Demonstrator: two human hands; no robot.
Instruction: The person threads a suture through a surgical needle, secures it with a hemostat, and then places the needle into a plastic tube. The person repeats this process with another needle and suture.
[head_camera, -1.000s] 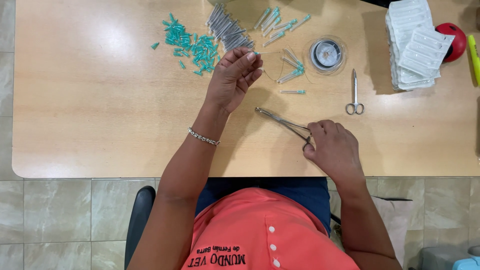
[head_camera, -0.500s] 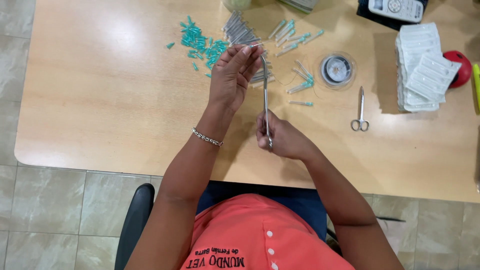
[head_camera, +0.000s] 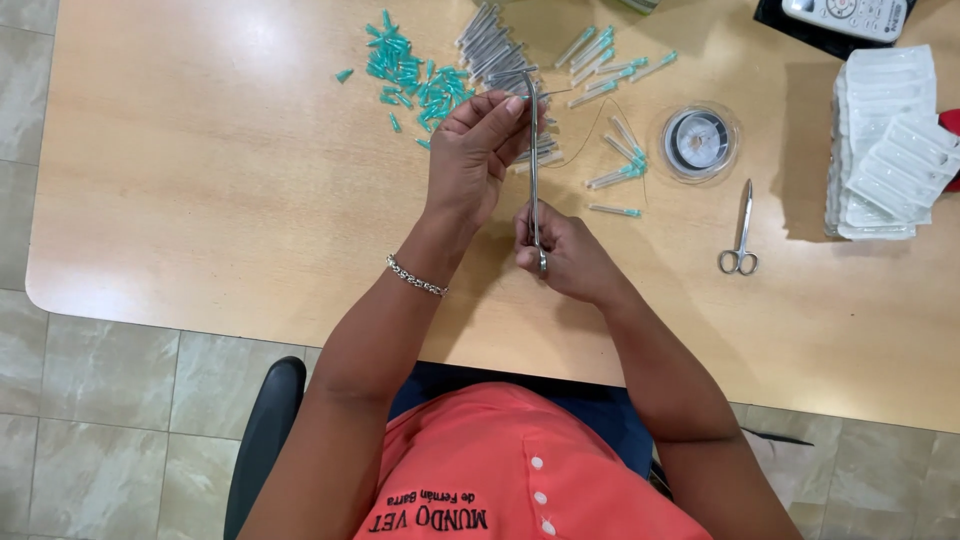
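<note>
The person wears a coral-orange short-sleeved shirt (head_camera: 520, 470) with a row of small white buttons (head_camera: 538, 495) running down its front and dark printed lettering across the chest, at 6 o'clock in the view. Both forearms are bare. A thin silver chain bracelet (head_camera: 415, 277) circles the left wrist, at about 9 o'clock from the right hand (head_camera: 570, 255). The left hand (head_camera: 475, 150) wears no rings that show.
</note>
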